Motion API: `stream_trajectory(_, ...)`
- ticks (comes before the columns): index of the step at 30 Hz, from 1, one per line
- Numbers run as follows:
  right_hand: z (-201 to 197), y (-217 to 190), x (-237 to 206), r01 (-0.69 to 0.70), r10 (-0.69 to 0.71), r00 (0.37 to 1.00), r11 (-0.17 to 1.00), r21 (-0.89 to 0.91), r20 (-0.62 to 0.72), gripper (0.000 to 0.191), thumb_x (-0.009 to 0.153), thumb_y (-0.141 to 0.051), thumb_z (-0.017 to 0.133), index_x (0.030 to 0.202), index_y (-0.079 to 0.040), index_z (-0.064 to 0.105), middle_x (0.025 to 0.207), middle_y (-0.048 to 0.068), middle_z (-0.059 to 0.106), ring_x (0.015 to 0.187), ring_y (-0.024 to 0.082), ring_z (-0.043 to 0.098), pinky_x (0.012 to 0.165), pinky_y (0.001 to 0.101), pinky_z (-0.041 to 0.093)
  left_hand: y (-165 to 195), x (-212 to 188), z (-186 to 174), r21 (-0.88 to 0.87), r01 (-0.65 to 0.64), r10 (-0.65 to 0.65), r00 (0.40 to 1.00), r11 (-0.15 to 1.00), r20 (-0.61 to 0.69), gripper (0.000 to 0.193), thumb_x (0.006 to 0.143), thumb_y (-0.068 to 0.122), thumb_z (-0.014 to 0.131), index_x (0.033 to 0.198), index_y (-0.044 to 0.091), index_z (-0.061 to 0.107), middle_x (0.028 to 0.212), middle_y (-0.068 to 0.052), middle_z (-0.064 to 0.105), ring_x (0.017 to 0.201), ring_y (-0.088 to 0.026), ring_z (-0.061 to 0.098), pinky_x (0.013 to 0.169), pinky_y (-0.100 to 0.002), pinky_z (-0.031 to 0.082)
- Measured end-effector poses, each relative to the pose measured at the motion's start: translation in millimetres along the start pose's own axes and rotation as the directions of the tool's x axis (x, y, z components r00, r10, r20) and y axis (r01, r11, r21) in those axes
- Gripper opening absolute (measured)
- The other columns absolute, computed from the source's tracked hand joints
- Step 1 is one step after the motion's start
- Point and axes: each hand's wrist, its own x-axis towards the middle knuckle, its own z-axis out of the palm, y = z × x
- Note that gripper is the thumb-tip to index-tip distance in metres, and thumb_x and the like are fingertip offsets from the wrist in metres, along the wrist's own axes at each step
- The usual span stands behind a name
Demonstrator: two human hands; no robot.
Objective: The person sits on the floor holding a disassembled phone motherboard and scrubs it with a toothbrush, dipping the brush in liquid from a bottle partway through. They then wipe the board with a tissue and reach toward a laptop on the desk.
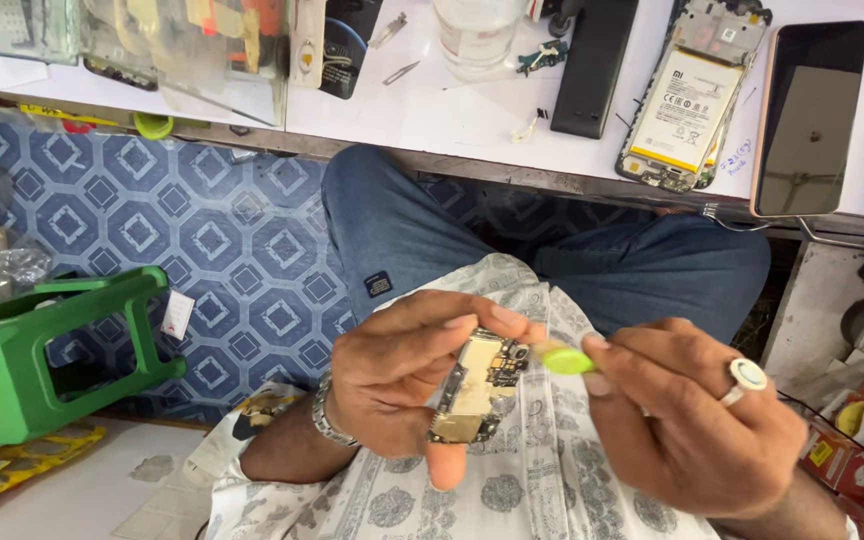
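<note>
My left hand (pixel 397 375) holds a small phone circuit board (pixel 479 387) with gold shields, pinched between thumb and fingers over my lap. My right hand (pixel 697 415), with a ring on one finger, grips a lime-green brush-like tool (pixel 562 358) whose tip touches the board's upper right corner near a small camera module. Both hands hover above my patterned white shirt and blue jeans.
On the white workbench (pixel 452 115) lie an opened phone with its battery exposed (pixel 689 95), a dark phone screen (pixel 810 115), a black slab (pixel 592 65), a clear jar (pixel 474 35) and tweezers (pixel 400 72). A green plastic stool (pixel 32 355) lies tipped at left on the blue patterned floor.
</note>
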Motion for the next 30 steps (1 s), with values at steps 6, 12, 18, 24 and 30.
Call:
stream_trajectory(6, -6.1, 9.7, -5.4, 0.156, -0.142, 0.980, 0.983, -0.101, 0.136, 0.009, 0.080, 0.012, 0.070, 0.085, 0.005, 0.067, 0.090, 0.016, 0.075, 0.082, 0.024, 0.075, 0.069, 0.0353, 0.061, -4.5, -1.4, 1.6, -0.005, -0.046, 0.045, 0.998, 0.999, -0.037, 0.088, 0.083, 0.027, 0.085, 0.156, 0.002, 0.043, 0.151, -0.028, 0.048, 0.140, -0.041, 0.059, 0.115, -0.052, 0.055)
stream_trajectory(12, -6.7, 14.2, -7.8, 0.273, -0.267, 0.956, 0.962, -0.033, 0.126, 0.013, 0.081, 0.005, 0.073, 0.094, 0.005, 0.073, 0.086, 0.011, 0.074, 0.076, 0.019, 0.068, 0.070, 0.0375, 0.061, -6.9, -1.1, 4.4, 0.041, -0.075, 0.076, 0.997, 0.996, -0.019, 0.088, 0.084, 0.031, 0.082, 0.158, 0.003, 0.043, 0.150, -0.028, 0.051, 0.135, -0.038, 0.061, 0.111, -0.048, 0.057)
stream_trajectory(18, -14.0, 10.6, -5.2, -0.089, 0.089, 0.996, 0.995, 0.054, 0.018, 0.011, 0.085, 0.007, 0.068, 0.096, 0.009, 0.065, 0.088, 0.017, 0.072, 0.078, 0.022, 0.075, 0.066, 0.0289, 0.062, -5.7, 1.3, 3.8, 0.021, -0.004, 0.004, 0.999, 1.000, -0.032, 0.087, 0.083, 0.033, 0.085, 0.152, 0.003, 0.042, 0.145, -0.032, 0.049, 0.137, -0.044, 0.059, 0.113, -0.058, 0.054)
stream_trajectory(24, -11.4, 17.2, -8.1, -0.264, 0.187, 0.963, 0.809, 0.526, 0.195, 0.017, 0.083, 0.000, 0.071, 0.098, 0.006, 0.068, 0.089, 0.014, 0.072, 0.069, 0.013, 0.070, 0.066, 0.0253, 0.057, -4.2, 5.1, 1.3, 0.190, -0.069, 0.061, 0.997, 0.979, 0.047, 0.093, 0.083, 0.040, 0.083, 0.162, 0.011, 0.044, 0.147, -0.021, 0.058, 0.137, -0.035, 0.057, 0.117, -0.049, 0.051)
stream_trajectory(30, -1.0, 24.1, -15.2, -0.426, 0.247, 0.903, 0.613, 0.665, 0.351, 0.015, 0.090, 0.005, 0.070, 0.105, 0.006, 0.070, 0.086, 0.012, 0.071, 0.073, 0.013, 0.066, 0.066, 0.0255, 0.051, -7.7, 6.9, 4.7, 0.125, -0.039, 0.030, 0.996, 0.991, 0.078, 0.089, 0.086, 0.039, 0.084, 0.160, 0.011, 0.043, 0.148, -0.020, 0.057, 0.143, -0.037, 0.054, 0.118, -0.050, 0.046)
